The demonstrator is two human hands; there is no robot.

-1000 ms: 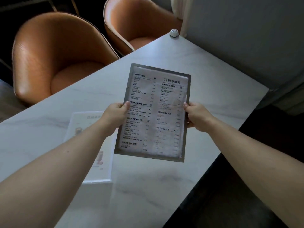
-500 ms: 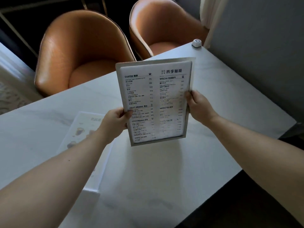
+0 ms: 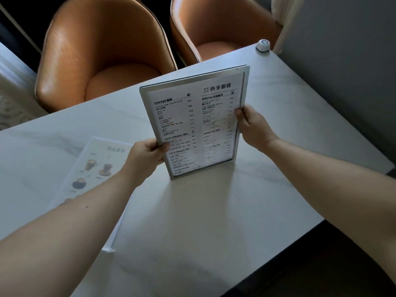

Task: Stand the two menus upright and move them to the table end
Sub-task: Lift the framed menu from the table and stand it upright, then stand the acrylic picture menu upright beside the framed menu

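Note:
A framed drinks menu (image 3: 197, 123) with black text stands nearly upright, its lower edge on or just above the white marble table (image 3: 192, 221). My left hand (image 3: 145, 157) grips its left edge low down. My right hand (image 3: 252, 127) grips its right edge at mid height. A second menu (image 3: 96, 168), with pictures of drinks, lies flat on the table to the left, partly hidden under my left forearm.
Two orange leather chairs (image 3: 102, 52) (image 3: 222, 28) stand along the table's far side. A small white call button (image 3: 263, 45) sits at the far corner by a grey wall (image 3: 342, 61). The table's right edge drops to dark floor.
The text menu has gone from tilted and lifted in front of me to nearly upright, lower and farther out over the table. Both hands kept their grip on it.

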